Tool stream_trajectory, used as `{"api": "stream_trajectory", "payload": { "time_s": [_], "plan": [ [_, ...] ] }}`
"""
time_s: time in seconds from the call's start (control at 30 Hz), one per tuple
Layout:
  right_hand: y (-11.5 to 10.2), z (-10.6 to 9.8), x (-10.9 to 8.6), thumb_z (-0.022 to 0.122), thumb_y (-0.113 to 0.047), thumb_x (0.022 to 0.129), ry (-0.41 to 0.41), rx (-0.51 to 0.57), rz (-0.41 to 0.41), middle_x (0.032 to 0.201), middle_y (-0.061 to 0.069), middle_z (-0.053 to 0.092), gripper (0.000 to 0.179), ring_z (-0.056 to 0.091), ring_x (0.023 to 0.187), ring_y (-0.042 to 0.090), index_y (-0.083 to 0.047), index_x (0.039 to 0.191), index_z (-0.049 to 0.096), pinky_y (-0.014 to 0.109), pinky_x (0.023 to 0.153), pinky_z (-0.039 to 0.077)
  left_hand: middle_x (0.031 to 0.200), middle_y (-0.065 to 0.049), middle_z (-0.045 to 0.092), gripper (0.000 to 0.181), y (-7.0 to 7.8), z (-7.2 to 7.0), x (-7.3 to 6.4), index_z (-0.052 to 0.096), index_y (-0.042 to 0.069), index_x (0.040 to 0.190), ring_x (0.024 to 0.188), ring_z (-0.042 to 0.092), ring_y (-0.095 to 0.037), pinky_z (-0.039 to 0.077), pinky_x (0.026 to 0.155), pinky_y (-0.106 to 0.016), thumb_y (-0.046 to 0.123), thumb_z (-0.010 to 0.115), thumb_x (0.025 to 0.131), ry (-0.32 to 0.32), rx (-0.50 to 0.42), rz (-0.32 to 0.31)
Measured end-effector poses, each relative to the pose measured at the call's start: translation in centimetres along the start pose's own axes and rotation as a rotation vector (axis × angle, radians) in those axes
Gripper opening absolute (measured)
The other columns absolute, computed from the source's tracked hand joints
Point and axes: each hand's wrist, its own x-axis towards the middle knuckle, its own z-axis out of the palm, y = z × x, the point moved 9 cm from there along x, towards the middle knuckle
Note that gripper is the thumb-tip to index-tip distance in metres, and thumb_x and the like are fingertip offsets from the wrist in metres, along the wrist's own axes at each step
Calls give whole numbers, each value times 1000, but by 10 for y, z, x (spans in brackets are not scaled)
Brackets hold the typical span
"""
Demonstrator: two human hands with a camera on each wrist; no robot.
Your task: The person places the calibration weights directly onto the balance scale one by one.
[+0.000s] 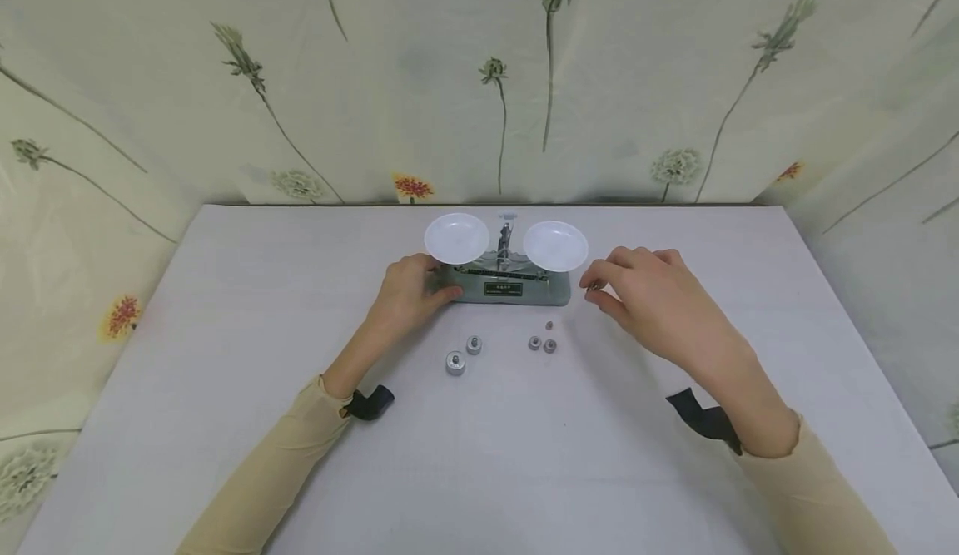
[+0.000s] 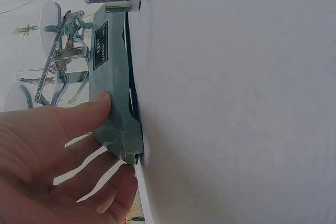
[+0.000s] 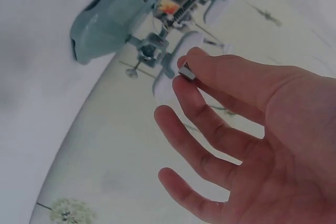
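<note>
A green balance scale with two white pans stands near the table's back edge. My left hand grips the left end of its base, thumb on the front face, as the left wrist view also shows. To the right of the scale, my right hand is raised, pinching a small metal weight between thumb and fingertips. The other fingers spread loosely apart. Nothing lies in the left pan or the right pan.
Two larger weights sit on the white table in front of the scale's left half. Three smaller weights are grouped before its right half. Behind the table hangs a flower-patterned cloth.
</note>
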Motion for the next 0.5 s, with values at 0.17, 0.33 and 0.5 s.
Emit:
{"api": "stream_trajectory", "payload": {
  "time_s": [0.17, 0.33, 0.5],
  "plan": [
    [1, -6, 3, 77, -13, 100, 25, 23, 0, 108, 5, 77, 16, 71, 101, 29, -18, 115, 79, 64, 101, 47, 133, -24, 75, 53, -1, 1, 1, 70, -6, 131, 131, 69, -41, 55, 114, -53, 27, 86, 93, -2, 0, 11],
    [2, -11, 6, 77, -12, 100, 49, 28, 3, 108, 5, 77, 17, 71, 102, 28, -18, 115, 79, 64, 101, 46, 132, -24, 75, 54, -1, 3, 1, 70, -6, 131, 131, 69, -40, 56, 113, -53, 28, 86, 93, -9, 10, 5],
    [1, -15, 10, 78, -12, 98, 68, 21, 4, 106, 4, 77, 17, 70, 101, 27, -17, 115, 79, 62, 101, 47, 131, -24, 75, 54, -3, 1, 0, 71, -6, 130, 130, 69, -41, 56, 112, -53, 29, 87, 92, -2, 9, -2]
  ]
}}
